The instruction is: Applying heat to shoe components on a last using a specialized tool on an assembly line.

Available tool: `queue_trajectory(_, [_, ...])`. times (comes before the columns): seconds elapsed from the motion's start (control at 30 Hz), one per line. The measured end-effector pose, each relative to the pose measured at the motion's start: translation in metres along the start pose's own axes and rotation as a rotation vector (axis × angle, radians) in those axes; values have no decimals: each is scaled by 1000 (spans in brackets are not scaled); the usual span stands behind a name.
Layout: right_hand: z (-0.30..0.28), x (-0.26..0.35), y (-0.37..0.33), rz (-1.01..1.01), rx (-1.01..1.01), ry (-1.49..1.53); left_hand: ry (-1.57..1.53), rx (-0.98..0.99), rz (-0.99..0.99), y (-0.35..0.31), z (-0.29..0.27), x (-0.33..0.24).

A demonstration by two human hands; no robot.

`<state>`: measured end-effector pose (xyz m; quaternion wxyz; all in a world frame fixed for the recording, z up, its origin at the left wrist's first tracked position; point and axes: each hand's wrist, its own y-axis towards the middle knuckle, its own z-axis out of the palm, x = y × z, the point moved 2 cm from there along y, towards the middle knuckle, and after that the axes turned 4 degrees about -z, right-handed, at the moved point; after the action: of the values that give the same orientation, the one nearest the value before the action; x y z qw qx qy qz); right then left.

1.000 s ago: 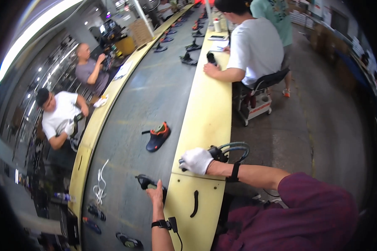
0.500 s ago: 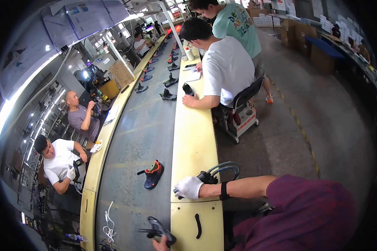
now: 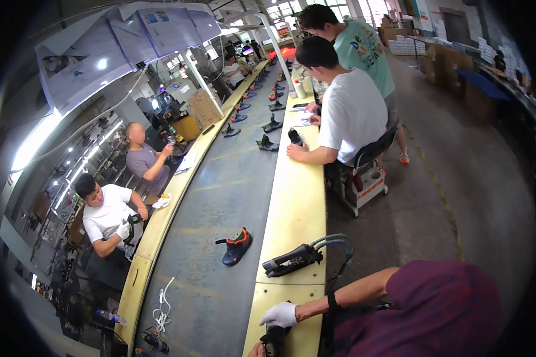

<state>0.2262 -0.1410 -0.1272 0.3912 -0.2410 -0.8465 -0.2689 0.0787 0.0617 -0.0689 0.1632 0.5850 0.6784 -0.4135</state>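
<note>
My bare left hand (image 3: 257, 350) is at the lower edge, its fingers closed on the side of a dark shoe (image 3: 274, 341). From the right, my right hand (image 3: 279, 315) in a white glove comes down onto the top of the same shoe, fingers curled over it. The lower part of the shoe is cut off by the picture's edge. Just beyond, a black device (image 3: 293, 260) with hoses lies on the yellow ledge (image 3: 292, 214), untouched. A dark shoe with orange trim (image 3: 237, 246) stands on the grey belt to the left.
A white cord (image 3: 162, 306) lies on the belt (image 3: 202, 214), with a dark object (image 3: 156, 342) below it. Several shoes line the belt farther off. A seated co-worker (image 3: 357, 113) handles a shoe (image 3: 295, 137) at the ledge; others work across the belt.
My right hand has left the black device and come nearer, onto the shoe. My left hand has brought that shoe from over the belt to the ledge. The view has shifted.
</note>
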Motion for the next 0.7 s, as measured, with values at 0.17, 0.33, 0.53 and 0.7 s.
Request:
queue_trajectory(0.17, [3, 21, 3, -54, 116, -22, -117, 139, -80, 16, -21, 8])
queue_trajectory(0.33, [2, 22, 0, -70, 141, 40, 217, -55, 262, 15, -15, 5])
queue_trajectory(0.53, [1, 32, 0, -68, 161, 32, 216, -211, 116, 19, -11, -4])
queue_trajectory(0.7, [4, 32, 13, -64, 328, -76, 197, -161, 59, 24, -13, -7])
